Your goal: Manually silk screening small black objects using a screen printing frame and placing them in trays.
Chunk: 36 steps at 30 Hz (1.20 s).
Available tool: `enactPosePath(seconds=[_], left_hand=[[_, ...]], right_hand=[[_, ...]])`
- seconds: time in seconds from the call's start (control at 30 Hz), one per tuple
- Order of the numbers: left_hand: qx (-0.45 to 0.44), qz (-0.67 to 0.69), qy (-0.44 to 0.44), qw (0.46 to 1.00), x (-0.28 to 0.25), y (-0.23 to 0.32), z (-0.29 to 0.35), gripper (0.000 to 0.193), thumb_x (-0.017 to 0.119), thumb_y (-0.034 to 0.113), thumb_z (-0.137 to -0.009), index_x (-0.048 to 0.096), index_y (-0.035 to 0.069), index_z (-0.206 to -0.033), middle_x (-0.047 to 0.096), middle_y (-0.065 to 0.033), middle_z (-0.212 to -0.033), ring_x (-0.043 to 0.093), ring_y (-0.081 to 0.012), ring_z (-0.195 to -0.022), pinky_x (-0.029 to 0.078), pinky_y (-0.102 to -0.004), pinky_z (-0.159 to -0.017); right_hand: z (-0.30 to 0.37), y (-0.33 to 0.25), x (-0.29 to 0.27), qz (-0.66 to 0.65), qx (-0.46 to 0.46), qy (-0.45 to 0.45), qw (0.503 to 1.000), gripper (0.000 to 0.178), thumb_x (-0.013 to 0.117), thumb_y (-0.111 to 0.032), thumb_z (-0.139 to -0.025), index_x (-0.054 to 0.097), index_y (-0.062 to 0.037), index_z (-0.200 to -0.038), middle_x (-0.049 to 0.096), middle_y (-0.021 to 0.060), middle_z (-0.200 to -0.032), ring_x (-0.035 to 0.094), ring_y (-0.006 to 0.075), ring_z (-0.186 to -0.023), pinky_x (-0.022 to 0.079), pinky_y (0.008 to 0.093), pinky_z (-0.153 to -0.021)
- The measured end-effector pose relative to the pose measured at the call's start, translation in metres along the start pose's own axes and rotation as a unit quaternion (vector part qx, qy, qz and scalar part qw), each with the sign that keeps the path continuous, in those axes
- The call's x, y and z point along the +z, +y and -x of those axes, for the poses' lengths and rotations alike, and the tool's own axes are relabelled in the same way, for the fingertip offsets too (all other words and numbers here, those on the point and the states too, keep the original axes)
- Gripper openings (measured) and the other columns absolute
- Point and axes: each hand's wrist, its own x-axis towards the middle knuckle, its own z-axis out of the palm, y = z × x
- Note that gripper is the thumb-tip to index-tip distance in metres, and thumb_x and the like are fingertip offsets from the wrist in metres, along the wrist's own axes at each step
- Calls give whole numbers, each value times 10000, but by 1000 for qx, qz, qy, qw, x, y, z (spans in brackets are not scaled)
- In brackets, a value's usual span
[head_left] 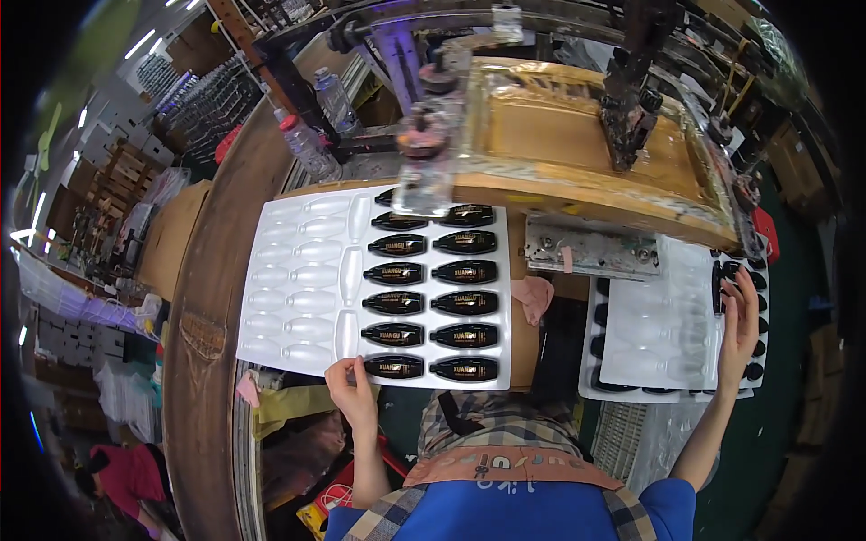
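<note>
A white moulded tray (302,270) lies in front of me. Its right columns hold several glossy black bottle-shaped pieces (465,302) with gold print, while pale hollows show on its left. At the tray's near edge is my left hand (352,389), fingers loosely bent and apart, the tips by the left end of the lowest black piece (394,367). Over on the right, my right hand (741,316) reaches onto a second white tray (663,320), its fingertips closed around a dark piece (729,270) there. The fingers partly cover that piece.
A wooden-framed printing screen (586,185) on a machine overhangs the far side, above a metal plate (591,248). Clear plastic bottles (307,144) stand at the back left. A pink cloth (534,298) lies between the trays. Another person (126,482) is at lower left.
</note>
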Motion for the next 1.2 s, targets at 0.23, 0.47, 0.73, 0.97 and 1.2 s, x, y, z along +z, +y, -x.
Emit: enactPosePath(seconds=[0.23, 0.47, 0.73, 0.97, 1.2], left_hand=[[113, -37, 18, 993, 1, 5, -13, 160, 552, 34, -796, 579, -15, -946, 569, -156, -943, 530, -287, -894, 411, -351, -809], [123, 98, -38, 987, 23, 76, -29, 176, 498, 23, -835, 550, -37, -992, 572, -123, -907, 542, -211, -853, 411, -298, -795], [337, 194, -143, 910, 69, 192, -50, 113, 564, -32, -742, 598, -17, -850, 585, -141, -854, 543, -284, -887, 417, -359, -782], [414, 189, -190, 870, 151, 226, -92, 182, 511, 120, -787, 597, 19, -911, 619, -138, -826, 583, -305, -772, 440, -385, -709], [351, 290, -220, 863, 187, 234, -137, 185, 513, 136, -819, 594, 22, -940, 628, -102, -866, 601, -226, -757, 465, -341, -696]], right_hand=[[12, 22, -43, 64, 19, 94, 993, 182, 449, -81, -898, 565, 18, -997, 599, 75, -942, 476, 31, -603, 376, 145, -558], [-1, 25, -44, 30, 94, 139, 985, 142, 501, -130, -880, 564, -11, -834, 600, 28, -713, 427, 11, -515, 327, 150, -488], [0, 101, -58, 385, 93, 9, 918, 424, 605, -168, -766, 469, -16, -1138, 557, 232, -992, 534, 387, -897, 426, 405, -772], [-15, 112, -43, 434, 143, 26, 889, 488, 619, -223, -754, 436, -52, -1172, 577, 213, -860, 559, 361, -787, 440, 426, -679], [-22, 59, -17, 192, 22, -2, 981, 295, 461, -92, -864, 475, -10, -1146, 494, 131, -1039, 480, 231, -979, 371, 297, -847]])
